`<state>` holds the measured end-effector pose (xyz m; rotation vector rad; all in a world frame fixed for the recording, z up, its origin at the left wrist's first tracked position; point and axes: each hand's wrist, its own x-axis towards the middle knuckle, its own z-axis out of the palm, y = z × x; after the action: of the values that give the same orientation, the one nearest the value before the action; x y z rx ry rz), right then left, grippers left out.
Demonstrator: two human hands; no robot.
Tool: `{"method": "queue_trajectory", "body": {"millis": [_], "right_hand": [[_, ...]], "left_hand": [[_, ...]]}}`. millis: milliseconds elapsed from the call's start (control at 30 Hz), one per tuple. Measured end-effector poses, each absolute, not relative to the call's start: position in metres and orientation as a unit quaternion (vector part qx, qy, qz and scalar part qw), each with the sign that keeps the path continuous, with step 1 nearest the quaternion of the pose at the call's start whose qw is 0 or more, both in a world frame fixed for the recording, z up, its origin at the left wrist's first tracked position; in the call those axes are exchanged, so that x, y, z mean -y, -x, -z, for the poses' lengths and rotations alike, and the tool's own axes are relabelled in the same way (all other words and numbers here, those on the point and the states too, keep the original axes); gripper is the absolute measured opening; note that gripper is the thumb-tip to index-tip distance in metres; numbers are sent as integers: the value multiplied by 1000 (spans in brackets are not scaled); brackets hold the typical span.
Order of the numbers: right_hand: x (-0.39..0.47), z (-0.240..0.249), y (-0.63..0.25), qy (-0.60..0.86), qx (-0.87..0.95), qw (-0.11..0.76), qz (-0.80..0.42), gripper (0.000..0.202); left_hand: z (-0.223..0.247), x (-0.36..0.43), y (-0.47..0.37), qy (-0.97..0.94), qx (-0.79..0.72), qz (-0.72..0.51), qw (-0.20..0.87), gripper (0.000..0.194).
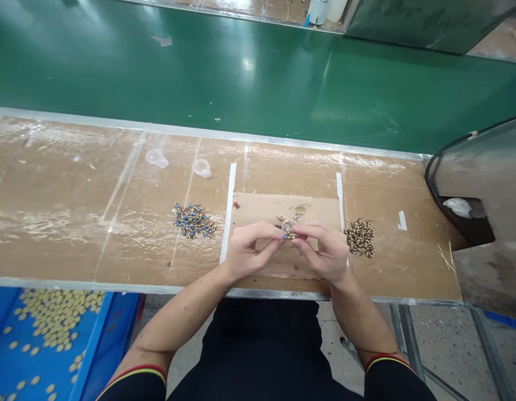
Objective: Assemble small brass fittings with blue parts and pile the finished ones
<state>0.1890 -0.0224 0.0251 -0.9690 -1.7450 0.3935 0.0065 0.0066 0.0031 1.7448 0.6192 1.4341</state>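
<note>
My left hand [258, 245] and my right hand [322, 248] meet over a cardboard sheet [266, 203] on the bench. Both are closed in a pinch on a small part with a blue piece and a brass-coloured end [288, 236]. Just beyond the fingertips is a small round cup [288, 225]. Another blue-and-brass part [298, 216] lies behind it, near a brownish wet smear [300, 209]. A heap of blue-and-brass parts [194, 221] lies left of my left hand. Right of my right hand is a heap of small brass-coloured parts [360, 238].
Two translucent plastic pieces [202, 168] lie at the back left. Behind the bench runs a green belt [241, 78]. A metal housing with a black cable [428, 178] stands at the right. Below left, a blue tray [94, 340] holds many yellowish discs.
</note>
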Motion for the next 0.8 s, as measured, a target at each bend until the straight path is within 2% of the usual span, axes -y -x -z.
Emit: {"method": "queue_trajectory", "body": {"millis": [100, 233, 433, 800], "right_hand": [[22, -27, -188, 413, 739, 510, -154, 23], [23, -27, -187, 410, 730, 525, -153, 27], [24, -26, -184, 410, 724, 535, -151, 28], [27, -30, -180, 410, 685, 545, -256, 14]], "left_hand": [[-3, -7, -7, -708, -225, -576, 343, 17], [-2, -7, -7, -715, -250, -553, 346, 17], [1, -7, -8, -741, -252, -543, 303, 6], [0, -8, -11, -759, -209, -589, 182, 3]]}}
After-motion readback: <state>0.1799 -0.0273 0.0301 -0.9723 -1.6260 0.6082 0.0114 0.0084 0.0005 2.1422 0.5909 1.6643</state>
